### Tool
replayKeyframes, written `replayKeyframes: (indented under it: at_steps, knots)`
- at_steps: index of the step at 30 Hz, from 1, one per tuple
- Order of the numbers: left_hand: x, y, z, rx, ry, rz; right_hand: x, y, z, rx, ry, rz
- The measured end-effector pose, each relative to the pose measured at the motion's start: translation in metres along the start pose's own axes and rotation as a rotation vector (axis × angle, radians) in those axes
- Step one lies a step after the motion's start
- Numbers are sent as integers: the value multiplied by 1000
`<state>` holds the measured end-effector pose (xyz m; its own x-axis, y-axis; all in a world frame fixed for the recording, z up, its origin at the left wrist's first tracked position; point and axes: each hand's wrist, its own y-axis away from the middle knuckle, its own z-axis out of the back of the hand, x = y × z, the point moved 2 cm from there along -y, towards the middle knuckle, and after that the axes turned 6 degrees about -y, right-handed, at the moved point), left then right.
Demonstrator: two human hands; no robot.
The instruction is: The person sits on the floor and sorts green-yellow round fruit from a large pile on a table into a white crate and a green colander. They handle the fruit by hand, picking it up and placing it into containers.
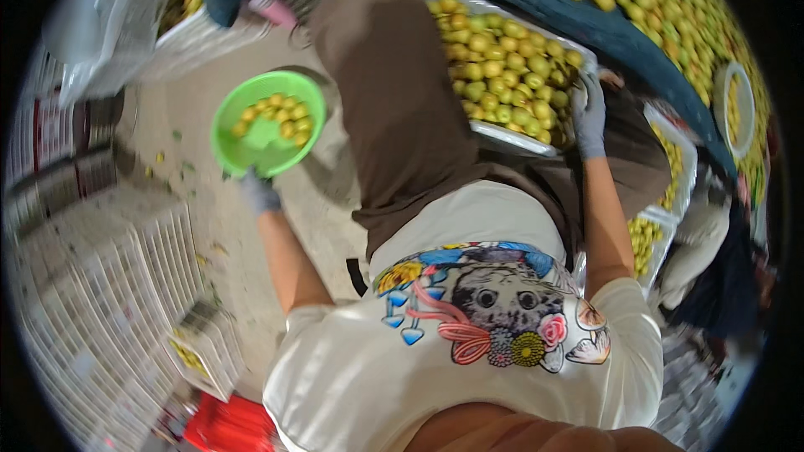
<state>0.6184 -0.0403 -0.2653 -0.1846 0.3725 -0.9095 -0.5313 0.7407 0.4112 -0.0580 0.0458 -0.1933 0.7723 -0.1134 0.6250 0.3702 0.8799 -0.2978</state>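
Observation:
My left hand [260, 193], in a grey glove, grips the near rim of a bright green plastic basin [225, 149] held above the floor. Several small round yellow-green fruits [284, 114] lie in it, mostly towards its far right side. A white crate [512, 138] full of similar fruits [505, 69] stands before me, to the right of my raised left knee. At the crate's right edge is my right hand [589, 114], gloved too, its fingers against the rim and the fruits beside it. Whether those fingers close on anything is hidden.
Behind the crate, a dark blue padded edge [565, 22] borders a large heap of fruits [678, 19] with a white bowl [742, 110] in it. More fruit-filled crates [681, 166] stand right. Stacked white crates [119, 276] and a red object [229, 424] are left. Loose fruits dot the floor [182, 119].

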Motion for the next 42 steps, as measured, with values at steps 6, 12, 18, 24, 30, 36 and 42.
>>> replayKeyframes:
  at_steps: [6, 12, 18, 24, 30, 36, 42]
  knots:
    - [-181, 54, -14, -1, 7, -373, -37, 9, 34, -171, -242, -297]
    - [-320, 130, -60, 87, -60, -628, -38, 15, 13, -216, -700, -588]
    - [-325, 204, -179, 400, -272, -456, -9, 25, 4, -166, -856, -608]
    - [-276, 215, -280, 722, -571, -355, 85, 43, -17, 323, -1191, -712]
    - [-249, 252, -352, 861, -903, -179, 115, 52, -50, 342, -1724, -853]
    - [-246, 304, -434, 942, -1147, -59, 107, 68, -48, 573, -1865, -1357]
    - [-232, 300, -462, 1020, -1172, -59, 96, 84, -68, 645, -1938, -1353]
